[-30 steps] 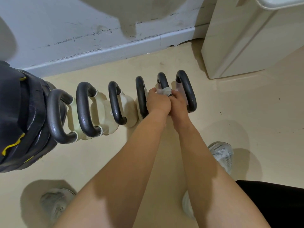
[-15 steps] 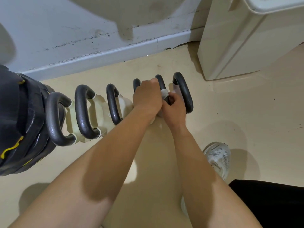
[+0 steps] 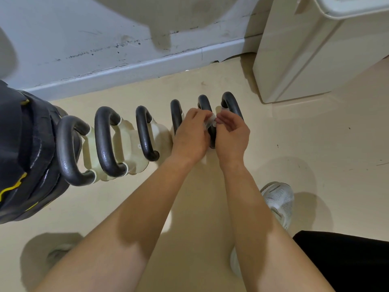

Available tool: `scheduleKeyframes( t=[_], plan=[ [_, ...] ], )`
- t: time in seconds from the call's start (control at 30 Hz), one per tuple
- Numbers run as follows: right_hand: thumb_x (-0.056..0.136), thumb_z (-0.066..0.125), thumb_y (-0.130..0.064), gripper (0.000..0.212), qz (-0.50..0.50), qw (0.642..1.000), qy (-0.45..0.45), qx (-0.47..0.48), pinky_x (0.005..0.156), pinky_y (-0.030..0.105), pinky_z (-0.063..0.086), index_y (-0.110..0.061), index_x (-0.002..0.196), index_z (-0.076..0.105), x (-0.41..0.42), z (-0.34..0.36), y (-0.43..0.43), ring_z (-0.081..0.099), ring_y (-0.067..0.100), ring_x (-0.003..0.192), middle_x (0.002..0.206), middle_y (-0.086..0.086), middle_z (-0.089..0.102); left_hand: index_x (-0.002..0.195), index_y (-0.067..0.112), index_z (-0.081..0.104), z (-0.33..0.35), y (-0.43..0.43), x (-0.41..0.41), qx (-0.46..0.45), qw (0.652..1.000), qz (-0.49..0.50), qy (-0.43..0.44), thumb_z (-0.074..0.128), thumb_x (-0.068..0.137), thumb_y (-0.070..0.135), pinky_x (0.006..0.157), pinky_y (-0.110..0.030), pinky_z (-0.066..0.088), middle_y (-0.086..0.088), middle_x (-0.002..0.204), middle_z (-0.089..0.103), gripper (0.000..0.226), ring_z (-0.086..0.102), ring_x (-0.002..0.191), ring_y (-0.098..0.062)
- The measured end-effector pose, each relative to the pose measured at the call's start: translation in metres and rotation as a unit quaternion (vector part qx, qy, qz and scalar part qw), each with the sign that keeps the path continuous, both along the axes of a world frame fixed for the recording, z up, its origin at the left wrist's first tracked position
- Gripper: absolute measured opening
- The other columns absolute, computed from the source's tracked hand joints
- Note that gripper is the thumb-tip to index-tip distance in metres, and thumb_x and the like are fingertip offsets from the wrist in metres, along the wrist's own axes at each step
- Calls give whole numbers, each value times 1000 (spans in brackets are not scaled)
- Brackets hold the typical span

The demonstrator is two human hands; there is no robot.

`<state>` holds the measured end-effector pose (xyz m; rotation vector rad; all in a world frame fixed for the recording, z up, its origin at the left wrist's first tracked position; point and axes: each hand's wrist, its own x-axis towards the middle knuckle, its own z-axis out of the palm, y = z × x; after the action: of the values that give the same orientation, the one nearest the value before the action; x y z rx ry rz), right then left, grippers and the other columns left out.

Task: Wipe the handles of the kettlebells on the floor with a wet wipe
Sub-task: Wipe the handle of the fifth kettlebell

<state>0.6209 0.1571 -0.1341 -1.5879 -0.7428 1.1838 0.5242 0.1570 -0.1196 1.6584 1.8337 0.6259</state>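
Head view shows both forearms reaching forward and down to a row of six kettlebells (image 3: 126, 142) on the floor (image 3: 294, 154) near the skirting board (image 3: 130, 70). The left hand (image 3: 190, 135) and right hand (image 3: 231, 133) meet over the fifth handle (image 3: 205, 105) counted from the left. Fingers (image 3: 200, 114) of both hands pinch one wet wipe (image 3: 211, 121) wrapped on that handle. Two white shoes (image 3: 279, 201) stand on the floor, and one pale cabinet (image 3: 305, 49) sits at the far right.
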Motion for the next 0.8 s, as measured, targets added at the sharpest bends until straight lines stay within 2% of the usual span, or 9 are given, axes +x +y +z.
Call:
scheduleKeyframes(
  t=[0.13,0.23,0.37,0.47,0.57,0.63,0.7,0.8],
  plan=[
    [96,48,6,31,-27,990,141,-13,94,32,60,-1,122,64,6,0,13,72,25,101,118,20,71,131,22,56,-2,6,0,-35,997,-42,61,76,83,31,95,-29,48,4,127,44,53,55,109,-13],
    [99,46,1,25,-14,986,167,-10,86,28,59,-6,117,62,10,-2,18,71,27,99,119,21,70,123,19,57,-3,15,4,-27,993,-33,106,79,80,38,92,-33,50,-1,124,48,52,58,103,-17],
    [93,45,0,27,22,988,148,26,82,33,55,-16,106,62,10,-2,24,68,25,92,110,14,63,99,17,61,1,29,9,-37,994,2,100,82,75,34,79,-35,51,-4,108,53,36,60,84,-22],
    [84,45,-6,27,53,987,148,44,76,33,57,-18,101,61,14,7,31,69,25,86,108,14,61,75,17,57,5,39,5,-52,997,13,59,82,72,26,73,-38,52,-2,86,60,26,58,72,-19],
    [83,46,-8,23,62,991,103,66,76,33,58,-19,96,62,15,12,33,71,27,84,103,12,64,66,16,59,8,46,1,-51,998,15,18,78,73,15,75,-41,53,4,68,57,20,56,69,-19],
    [86,46,-9,24,17,997,30,73,80,33,58,-19,96,65,14,11,28,72,29,89,101,11,69,67,11,63,7,49,2,-47,998,11,33,72,76,12,76,-39,52,-1,73,63,12,59,73,-21],
    [92,45,-5,28,-22,997,-36,58,84,26,56,-13,103,70,14,9,18,72,24,96,101,6,73,71,10,66,6,48,3,-38,998,7,50,65,78,10,76,-36,52,-5,80,67,7,62,79,-24],
    [97,46,-4,32,26,991,-132,3,90,19,50,-11,114,72,8,2,2,67,13,99,113,1,74,73,11,66,3,40,2,-25,999,28,35,61,81,10,77,-35,52,-4,82,67,9,62,78,-20]
  ],
)
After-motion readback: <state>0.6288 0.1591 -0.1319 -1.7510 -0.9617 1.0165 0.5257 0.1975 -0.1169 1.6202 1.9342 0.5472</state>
